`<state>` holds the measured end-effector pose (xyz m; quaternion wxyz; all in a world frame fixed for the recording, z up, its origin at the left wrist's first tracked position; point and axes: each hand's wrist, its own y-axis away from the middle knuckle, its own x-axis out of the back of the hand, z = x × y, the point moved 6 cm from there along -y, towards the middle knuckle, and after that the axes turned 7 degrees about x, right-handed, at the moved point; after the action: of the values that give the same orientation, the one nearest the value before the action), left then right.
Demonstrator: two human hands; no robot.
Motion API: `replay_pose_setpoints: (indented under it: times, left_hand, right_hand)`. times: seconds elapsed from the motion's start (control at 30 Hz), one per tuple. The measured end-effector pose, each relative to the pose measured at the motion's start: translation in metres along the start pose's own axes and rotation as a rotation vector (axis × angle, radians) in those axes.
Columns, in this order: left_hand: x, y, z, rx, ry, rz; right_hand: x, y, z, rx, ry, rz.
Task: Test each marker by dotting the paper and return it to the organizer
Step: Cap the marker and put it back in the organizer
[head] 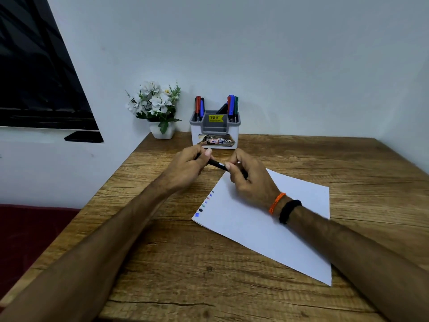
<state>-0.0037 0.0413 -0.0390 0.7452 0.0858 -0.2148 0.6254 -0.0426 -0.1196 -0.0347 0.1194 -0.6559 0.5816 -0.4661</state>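
Observation:
A black marker point(217, 164) is held level above the table, between both hands. My left hand point(185, 167) grips its left end with curled fingers and thumb. My right hand point(249, 176) pinches its right end over the top corner of the white paper point(262, 231). Several coloured dots point(204, 205) run along the paper's left edge. The grey and white organizer point(215, 129) stands behind the hands at the wall, with red, blue, black and green markers point(232, 105) upright in its left and right compartments.
A small white pot of white artificial flowers point(156, 108) stands left of the organizer at the table's back corner. The wooden table point(197, 275) ends at its left edge next to a dark red seat point(27, 240). A dark window point(34, 66) fills the left wall.

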Motion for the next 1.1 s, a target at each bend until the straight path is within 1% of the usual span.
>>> replay_pose_setpoints:
  times: [0.27, 0.37, 0.43, 0.53, 0.6, 0.67, 0.7, 0.83, 0.97, 1.1]
  left_hand:
    - [-0.005, 0.005, 0.005, 0.022, -0.02, 0.01]
    - [-0.001, 0.006, 0.012, -0.014, 0.019, 0.012]
    - [0.004, 0.006, 0.021, -0.063, 0.051, 0.029]
    - [0.014, 0.008, 0.028, -0.078, 0.217, 0.122]
    - [0.019, 0.008, 0.027, -0.065, 0.333, 0.207]
    - [0.023, 0.009, 0.028, -0.064, 0.334, 0.278]
    - [0.022, 0.01, 0.03, -0.059, 0.33, 0.287]
    - [0.013, 0.015, 0.035, -0.061, 0.401, 0.22]
    - [0.005, 0.018, 0.042, -0.126, 0.336, 0.216]
    - [0.001, 0.02, 0.048, -0.159, 0.326, 0.194]
  right_hand:
    - [0.0, 0.002, -0.001, 0.006, 0.028, -0.015]
    - [0.002, -0.001, -0.005, 0.012, 0.014, 0.0]
    - [0.004, -0.005, -0.005, -0.007, -0.04, 0.019]
    - [0.005, -0.01, -0.003, -0.059, -0.123, 0.013]
    - [0.006, -0.012, -0.003, -0.074, -0.082, 0.017]
    - [0.008, -0.015, -0.007, -0.056, -0.034, 0.025]
    - [0.01, -0.016, -0.009, -0.051, -0.018, 0.027]
    - [0.013, -0.019, -0.015, -0.053, -0.012, -0.026]
    - [0.013, -0.024, -0.026, 0.055, 0.142, -0.149]
    - [0.015, -0.026, -0.033, 0.104, 0.187, -0.16]
